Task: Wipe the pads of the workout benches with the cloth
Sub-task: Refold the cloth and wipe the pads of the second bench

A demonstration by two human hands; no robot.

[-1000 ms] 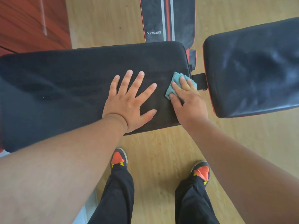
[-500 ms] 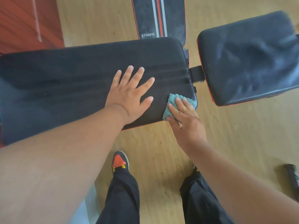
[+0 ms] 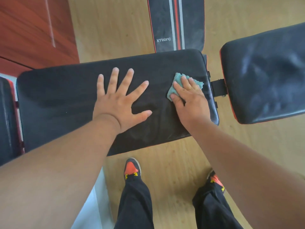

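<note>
A long black bench pad (image 3: pixel 66 96) runs across the middle of the view. My left hand (image 3: pixel 120 103) lies flat on it with the fingers spread. On the pad's right end sits a small teal cloth (image 3: pixel 177 78), bunched up. My right hand (image 3: pixel 191 103) presses down on the cloth with straight fingers, and its thumb lies along the cloth's left edge. Most of the cloth is hidden under those fingers. A second black pad (image 3: pixel 267 76), smeared with pale streaks, sits to the right, joined to the long one by a black strap (image 3: pixel 217 87).
A striped black pad (image 3: pixel 176 22) marked XYWang lies behind on the wooden floor (image 3: pixel 115 30). Another dark pad (image 3: pixel 6 116) shows at the left edge. Red-brown wooden furniture (image 3: pixel 29 30) fills the top left. My shoes (image 3: pixel 132 167) stand close under the bench's near edge.
My right hand slid the cloth from the pad's near right corner back up toward the far right end. My left hand stayed flat on the pad with fingers spreading wider.
</note>
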